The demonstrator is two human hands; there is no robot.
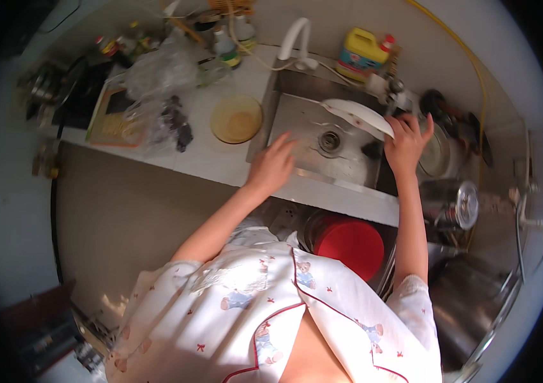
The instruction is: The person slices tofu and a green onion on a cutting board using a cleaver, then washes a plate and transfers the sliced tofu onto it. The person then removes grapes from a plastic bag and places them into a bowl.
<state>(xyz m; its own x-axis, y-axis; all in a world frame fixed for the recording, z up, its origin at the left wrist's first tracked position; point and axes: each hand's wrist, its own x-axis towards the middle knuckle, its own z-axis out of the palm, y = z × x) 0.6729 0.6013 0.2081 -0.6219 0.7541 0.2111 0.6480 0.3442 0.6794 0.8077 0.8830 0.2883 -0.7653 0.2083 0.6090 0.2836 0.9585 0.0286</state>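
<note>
My right hand (pixel 404 144) is closed on the near right end of a white plate (pixel 354 115). The plate is tilted, showing mostly as a narrow curved strip above the steel sink (pixel 294 118), with small dark marks on it. My left hand (pixel 273 166) hovers at the sink's front left edge, fingers stretched apart and slightly blurred, holding nothing. Below the plate, the round drain (pixel 329 142) shows in the sink floor. A small dark object (pixel 371 150) lies near the sink's right side, partly hidden by my right hand.
A pale yellow glass bowl (pixel 236 119) stands left of the sink, near clear plastic bags (pixel 160 73). Behind rise a white faucet (pixel 298 38) and a yellow jug (pixel 361 51). Pans (pixel 436 150) and a metal canister (pixel 453 203) crowd the right. A red lid (pixel 350 247) sits below the counter.
</note>
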